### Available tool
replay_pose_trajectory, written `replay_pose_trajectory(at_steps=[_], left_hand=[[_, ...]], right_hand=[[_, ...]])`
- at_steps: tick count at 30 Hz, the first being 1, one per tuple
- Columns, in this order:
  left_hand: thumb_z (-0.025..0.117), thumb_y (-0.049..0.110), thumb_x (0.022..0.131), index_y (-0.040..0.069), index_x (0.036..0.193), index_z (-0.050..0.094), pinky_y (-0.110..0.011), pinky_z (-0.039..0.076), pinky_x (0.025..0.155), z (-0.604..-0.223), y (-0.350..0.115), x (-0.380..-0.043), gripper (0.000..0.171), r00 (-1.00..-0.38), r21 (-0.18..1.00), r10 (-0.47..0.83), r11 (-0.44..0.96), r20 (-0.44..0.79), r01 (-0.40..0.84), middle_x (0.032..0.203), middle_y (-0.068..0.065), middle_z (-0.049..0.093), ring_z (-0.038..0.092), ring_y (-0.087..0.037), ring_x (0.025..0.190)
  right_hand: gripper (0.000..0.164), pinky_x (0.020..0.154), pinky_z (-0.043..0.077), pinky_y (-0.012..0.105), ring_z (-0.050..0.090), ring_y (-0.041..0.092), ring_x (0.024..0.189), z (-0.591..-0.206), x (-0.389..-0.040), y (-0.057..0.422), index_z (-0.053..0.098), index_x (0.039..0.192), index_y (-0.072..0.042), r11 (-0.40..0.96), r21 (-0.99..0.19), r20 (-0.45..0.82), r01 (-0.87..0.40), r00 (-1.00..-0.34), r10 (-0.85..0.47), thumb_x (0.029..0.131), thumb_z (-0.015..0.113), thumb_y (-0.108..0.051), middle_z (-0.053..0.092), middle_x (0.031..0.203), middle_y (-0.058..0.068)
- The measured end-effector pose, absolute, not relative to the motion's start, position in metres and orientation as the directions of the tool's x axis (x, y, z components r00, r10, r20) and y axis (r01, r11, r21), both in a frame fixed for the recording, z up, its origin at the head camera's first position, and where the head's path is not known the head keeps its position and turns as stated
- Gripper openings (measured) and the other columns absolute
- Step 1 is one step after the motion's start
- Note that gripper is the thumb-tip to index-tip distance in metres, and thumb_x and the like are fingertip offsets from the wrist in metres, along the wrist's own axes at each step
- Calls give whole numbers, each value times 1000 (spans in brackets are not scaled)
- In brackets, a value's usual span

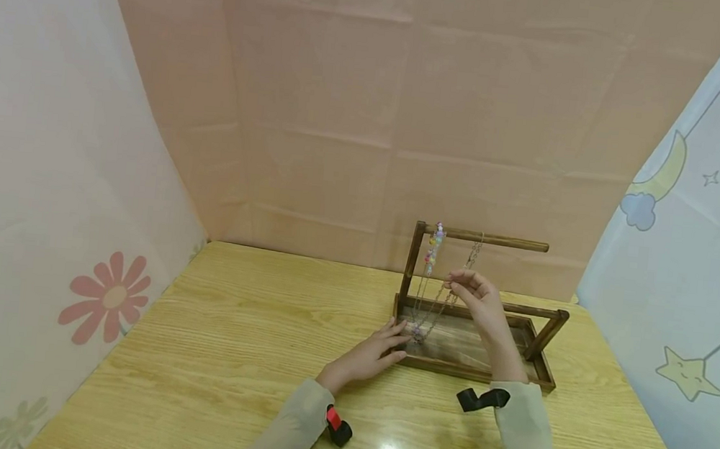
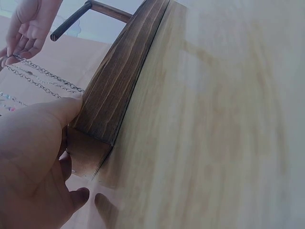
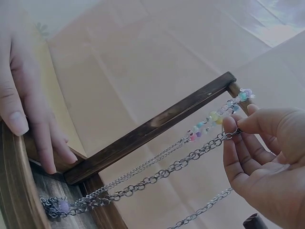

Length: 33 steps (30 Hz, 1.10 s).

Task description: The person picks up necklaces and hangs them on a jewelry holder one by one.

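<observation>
A dark wooden jewelry stand with a shallow tray (image 1: 450, 369) stands right of the table's middle. Between thumb and fingertips, my right hand (image 1: 481, 303) pinches a silver chain necklace (image 3: 157, 177) above the tray. Its lower end lies bunched in the tray near a purple bead (image 3: 63, 206). My left hand (image 1: 374, 352) rests at the tray's left front corner, fingers spread and fairly straight, thumb against the wood in the left wrist view. A pastel-beaded necklace (image 3: 214, 117) hangs from the upper bar (image 1: 508, 242), left of another chain (image 1: 476, 251).
The stand's tall post (image 1: 412, 262) rises at the left, and a lower bar (image 1: 530, 311) on a short post (image 1: 547, 335) at the right. A plain backdrop (image 1: 316, 141) hangs behind the wood-grain table (image 1: 246, 322); printed cloths (image 1: 673, 283) flank it.
</observation>
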<state>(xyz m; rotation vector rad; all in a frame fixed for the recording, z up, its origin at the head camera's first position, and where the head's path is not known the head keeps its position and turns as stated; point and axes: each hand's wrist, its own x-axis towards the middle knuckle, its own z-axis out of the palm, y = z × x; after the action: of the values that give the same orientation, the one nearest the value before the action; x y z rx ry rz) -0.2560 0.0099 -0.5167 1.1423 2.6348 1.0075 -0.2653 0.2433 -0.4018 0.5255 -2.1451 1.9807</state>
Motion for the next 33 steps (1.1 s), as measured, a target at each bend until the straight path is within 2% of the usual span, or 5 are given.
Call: replay_pose_trajectory(at_steps=[4, 12, 19, 25, 33], left_hand=[[38, 34, 101, 11, 143, 38, -55, 21, 110, -516, 10, -256, 48, -713, 610, 681, 498, 166, 617, 155, -7, 17, 6, -28, 143], [37, 36, 101, 13, 143, 37, -53, 20, 111, -516, 10, -256, 48, -718, 619, 679, 501, 153, 605, 156, -4, 15, 4, -26, 144], [36, 34, 101, 13, 144, 36, -53, 20, 111, -516, 9, -256, 48, -717, 622, 682, 501, 145, 602, 156, -3, 14, 2, -23, 144], [36, 36, 101, 13, 144, 36, -52, 21, 111, -518, 10, -256, 48, -720, 618, 679, 507, 142, 601, 156, -2, 14, 2, -22, 144], [36, 38, 101, 12, 143, 37, -51, 20, 112, -517, 9, -256, 50, -722, 626, 676, 503, 144, 596, 156, -2, 14, 1, -20, 144]], right_hand=[[37, 88, 48, 22, 60, 15, 100, -399, -266, 244, 46, 118, 16, 39, -927, 364, -372, -921, -142, 93, 56, -10, 62, 106, 2], [32, 89, 48, 25, 59, 19, 102, -390, -265, 243, 49, 116, 12, 41, -926, 367, -376, -920, -138, 93, 56, -9, 60, 110, 15], [34, 86, 49, 20, 61, 13, 98, -386, -265, 244, 49, 117, 13, 69, -920, 374, -385, -918, -135, 93, 56, -11, 61, 109, 10], [33, 87, 49, 22, 61, 17, 98, -382, -267, 246, 48, 116, 15, 43, -917, 387, -396, -912, -139, 93, 55, -8, 63, 104, 0], [34, 87, 48, 20, 61, 15, 97, -375, -267, 248, 48, 116, 14, 59, -912, 396, -406, -908, -135, 93, 56, -9, 62, 106, 5]])
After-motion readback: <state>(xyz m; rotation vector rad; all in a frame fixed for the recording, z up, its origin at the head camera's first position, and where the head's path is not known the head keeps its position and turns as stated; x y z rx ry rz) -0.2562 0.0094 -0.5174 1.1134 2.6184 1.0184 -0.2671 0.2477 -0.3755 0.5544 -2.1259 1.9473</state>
